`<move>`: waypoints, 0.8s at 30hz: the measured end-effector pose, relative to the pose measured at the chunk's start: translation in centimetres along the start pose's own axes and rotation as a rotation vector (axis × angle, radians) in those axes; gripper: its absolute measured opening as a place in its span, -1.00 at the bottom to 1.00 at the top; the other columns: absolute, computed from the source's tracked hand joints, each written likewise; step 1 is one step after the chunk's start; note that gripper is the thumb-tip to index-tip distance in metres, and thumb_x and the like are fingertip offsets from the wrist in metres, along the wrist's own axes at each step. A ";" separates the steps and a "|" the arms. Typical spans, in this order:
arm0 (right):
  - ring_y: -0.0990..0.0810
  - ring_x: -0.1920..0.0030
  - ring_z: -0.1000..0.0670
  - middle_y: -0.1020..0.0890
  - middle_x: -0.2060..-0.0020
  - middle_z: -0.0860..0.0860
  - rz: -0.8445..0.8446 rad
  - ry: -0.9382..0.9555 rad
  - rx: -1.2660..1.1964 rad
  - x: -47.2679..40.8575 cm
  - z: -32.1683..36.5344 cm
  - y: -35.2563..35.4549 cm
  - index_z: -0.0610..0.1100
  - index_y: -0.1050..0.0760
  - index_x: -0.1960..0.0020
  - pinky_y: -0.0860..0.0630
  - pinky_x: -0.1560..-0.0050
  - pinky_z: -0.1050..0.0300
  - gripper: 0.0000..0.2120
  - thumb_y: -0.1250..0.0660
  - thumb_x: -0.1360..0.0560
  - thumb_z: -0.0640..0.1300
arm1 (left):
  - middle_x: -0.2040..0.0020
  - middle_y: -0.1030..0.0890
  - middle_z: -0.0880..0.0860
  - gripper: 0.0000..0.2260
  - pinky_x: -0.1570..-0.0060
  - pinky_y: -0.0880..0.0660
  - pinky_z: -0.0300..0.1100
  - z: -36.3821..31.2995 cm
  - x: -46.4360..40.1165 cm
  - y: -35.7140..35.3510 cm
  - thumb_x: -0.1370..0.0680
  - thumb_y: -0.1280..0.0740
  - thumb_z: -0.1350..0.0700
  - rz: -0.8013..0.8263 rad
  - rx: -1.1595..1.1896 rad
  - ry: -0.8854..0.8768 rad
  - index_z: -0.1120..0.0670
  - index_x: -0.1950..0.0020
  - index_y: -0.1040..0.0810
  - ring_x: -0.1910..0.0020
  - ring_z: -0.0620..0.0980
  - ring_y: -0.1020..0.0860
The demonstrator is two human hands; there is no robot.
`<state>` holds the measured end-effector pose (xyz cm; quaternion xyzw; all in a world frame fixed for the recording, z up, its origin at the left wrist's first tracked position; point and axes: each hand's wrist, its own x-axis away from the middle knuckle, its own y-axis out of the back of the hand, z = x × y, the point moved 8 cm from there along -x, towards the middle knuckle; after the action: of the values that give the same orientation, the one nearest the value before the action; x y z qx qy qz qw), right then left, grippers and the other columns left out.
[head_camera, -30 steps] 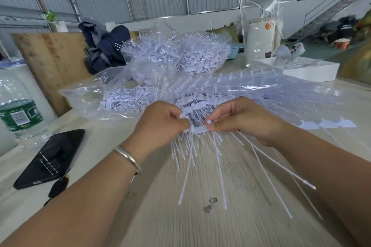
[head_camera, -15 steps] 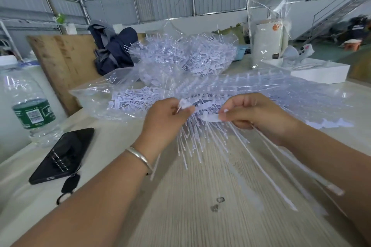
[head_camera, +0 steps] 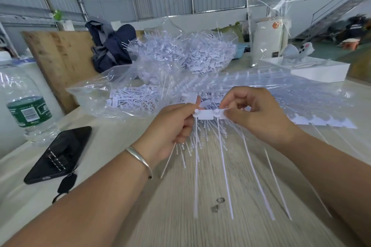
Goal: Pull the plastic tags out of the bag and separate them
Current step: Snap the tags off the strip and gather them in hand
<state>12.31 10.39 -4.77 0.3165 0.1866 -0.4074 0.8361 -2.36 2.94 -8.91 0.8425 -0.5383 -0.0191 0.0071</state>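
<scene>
My left hand (head_camera: 172, 126) and right hand (head_camera: 255, 114) each pinch one end of a joined strip of white plastic tags (head_camera: 208, 115), fingers clamped to snap them apart. I hold it above the bench's (head_camera: 180, 216) middle, just before the clear plastic bag (head_camera: 120, 94), so tails hang free.

A pale wood-grain surface (head_camera: 180, 216) fills a metal-walled shed. At nine o'clock stands a clear water bottle (head_camera: 26, 110) with a green label; a black phone (head_camera: 60, 153) lies face up at eight o'clock, just beside it. A plywood board (head_camera: 62, 60) leans at ten o'clock, with a dark blue backpack (head_camera: 112, 50) beside it (straps loose). A white tray (head_camera: 319, 71) sits at two o'clock.
</scene>
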 end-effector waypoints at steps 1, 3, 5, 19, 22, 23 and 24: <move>-0.41 0.38 -0.03 -0.46 0.48 -0.03 -0.011 0.012 0.015 0.0 0.1 0.1 -0.17 -0.57 0.19 -0.34 0.30 0.19 -0.85 -0.35 -0.41 -0.40 | 0.48 -0.19 -0.09 -0.78 0.61 -0.03 -0.36 0.0 0.1 -0.3 -0.45 -0.42 -0.11 0.032 0.021 0.017 0.03 0.19 -0.58 0.58 -0.15 -0.12; -0.43 0.36 0.00 -0.47 0.48 0.03 -0.028 0.027 0.049 -0.1 0.2 0.3 -0.16 -0.57 0.12 -0.38 0.26 0.21 -0.85 -0.36 -0.42 -0.38 | 0.47 -0.17 -0.10 -0.77 0.63 -0.02 -0.34 -0.4 0.3 -0.7 -0.32 -0.47 -0.17 0.087 0.061 0.024 -0.02 0.33 -0.63 0.58 -0.16 -0.10; -0.45 0.35 0.00 -0.48 0.46 0.05 -0.040 0.021 0.077 -0.2 0.0 0.6 -0.14 -0.57 0.09 -0.40 0.23 0.23 -0.87 -0.40 -0.43 -0.33 | 0.47 -0.17 -0.11 -0.80 0.63 -0.02 -0.34 -0.6 0.3 -0.5 -0.28 -0.50 -0.12 0.085 0.058 -0.005 -0.05 0.43 -0.60 0.57 -0.16 -0.10; -0.35 0.52 0.11 -0.35 0.54 0.04 0.073 -0.230 0.212 -0.5 -1.5 1.3 -0.16 -0.29 0.44 -0.31 0.29 0.22 -0.42 -0.32 -0.32 0.34 | 0.48 -0.17 -0.12 -0.79 0.63 0.01 -0.37 -0.5 0.4 -0.7 -0.39 -0.40 0.04 0.298 0.293 0.033 0.01 0.15 -0.37 0.58 -0.22 -0.12; -0.35 0.46 0.07 -0.36 0.54 0.07 0.141 -0.235 0.052 -0.2 -1.3 0.2 -0.05 -0.33 0.50 -0.32 0.26 0.17 -0.51 -0.32 -0.25 0.35 | 0.49 -0.19 -0.13 -0.83 0.66 -0.04 -0.39 -0.2 0.6 -1.6 -0.44 -0.39 0.03 0.379 0.315 0.049 0.00 0.12 -0.41 0.59 -0.23 -0.15; -0.35 0.45 0.05 -0.36 0.55 0.08 0.152 -0.224 0.014 -0.1 -1.2 -0.2 -0.03 -0.35 0.51 -0.32 0.26 0.14 -0.53 -0.33 -0.25 0.35 | 0.49 -0.20 -0.13 -0.85 0.66 -0.05 -0.39 0.0 0.7 -2.0 -0.45 -0.38 0.02 0.402 0.316 0.051 0.00 0.19 -0.43 0.59 -0.24 -0.15; -0.35 0.44 0.03 -0.35 0.55 0.07 0.158 -0.210 -0.013 -0.1 -1.1 -0.5 -0.03 -0.36 0.50 -0.30 0.26 0.13 -0.53 -0.33 -0.25 0.35 | 0.50 -0.21 -0.14 -0.85 0.66 -0.04 -0.39 0.3 0.9 -2.5 -0.45 -0.37 0.02 0.420 0.313 0.056 -0.01 0.22 -0.42 0.59 -0.25 -0.15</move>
<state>11.80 10.91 -5.71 0.2805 0.0749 -0.3698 0.8826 0.28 3.20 -9.27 0.7032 -0.6975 0.0896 -0.1049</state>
